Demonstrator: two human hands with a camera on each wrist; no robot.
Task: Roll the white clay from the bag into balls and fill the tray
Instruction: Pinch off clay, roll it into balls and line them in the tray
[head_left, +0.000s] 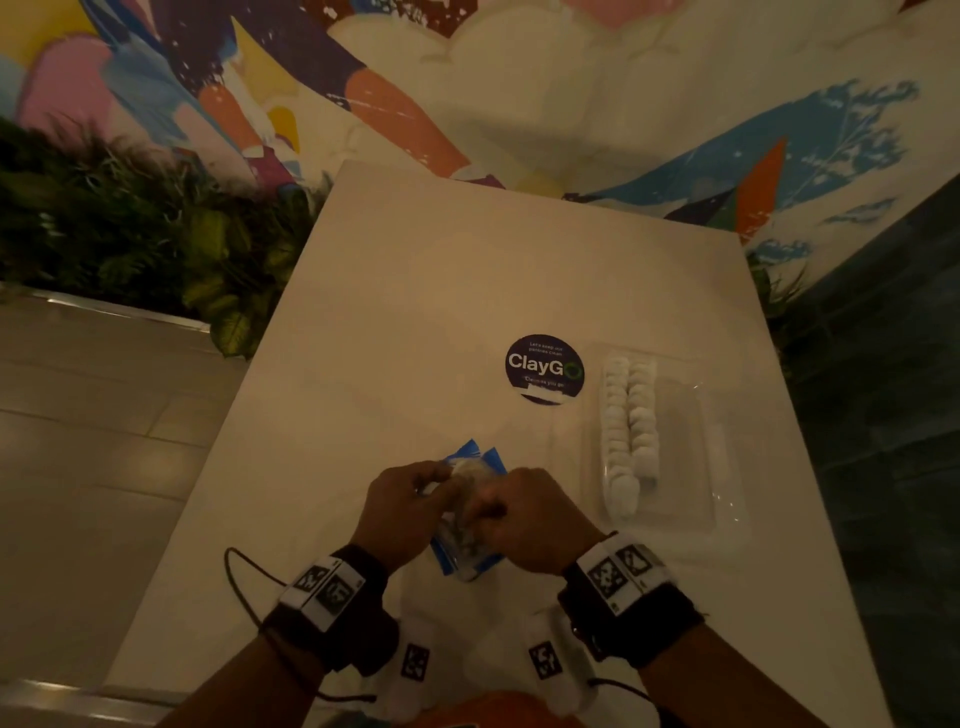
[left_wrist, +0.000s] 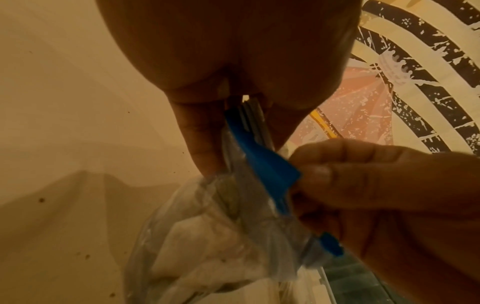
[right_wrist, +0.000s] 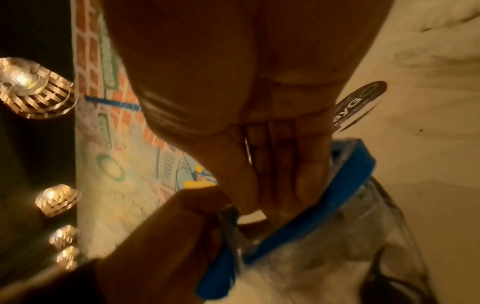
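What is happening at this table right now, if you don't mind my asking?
A person is working at a white table. Both the left hand and right hand grip the blue-edged mouth of a clear clay bag with white clay inside. To the right, a clear tray holds two rows of white clay balls, the rest unfilled.

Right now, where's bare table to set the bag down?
Bare white table beyond and left of the round dark sticker. Crowded to the right: clear plastic tray with white clay balls. Both hands grip the blue-edged clear bag.
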